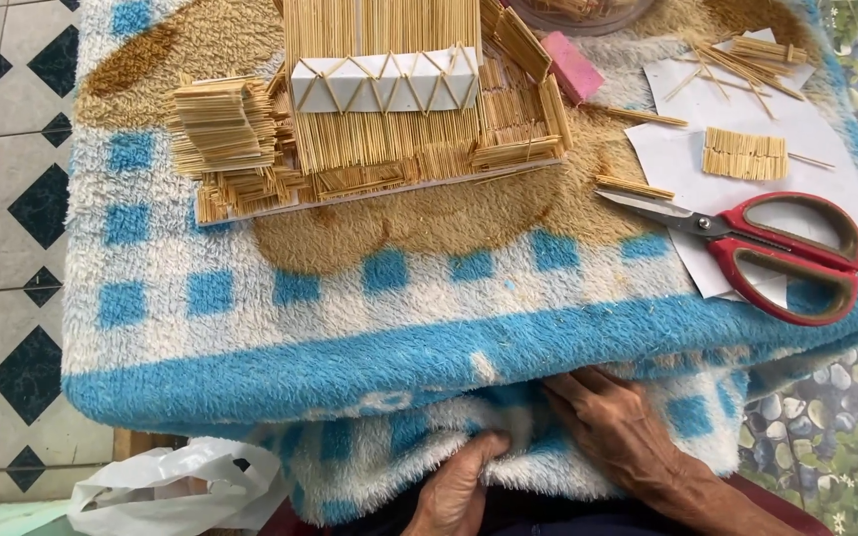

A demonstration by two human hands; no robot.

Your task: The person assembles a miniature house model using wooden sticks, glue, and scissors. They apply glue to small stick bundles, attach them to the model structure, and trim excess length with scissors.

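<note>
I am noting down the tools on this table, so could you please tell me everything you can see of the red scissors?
The red scissors lie flat at the right side of the table, resting mostly on white paper sheets over the blue and white fleece blanket. They have two large red loop handles, seemingly plastic, with a darker inner lining, and grey metal blades. The blades are shut, tips pointing left toward a small bundle of thin wooden sticks. Neither hand touches them.

Single head view, steeply downward, close over blanket-covered table.
</note>
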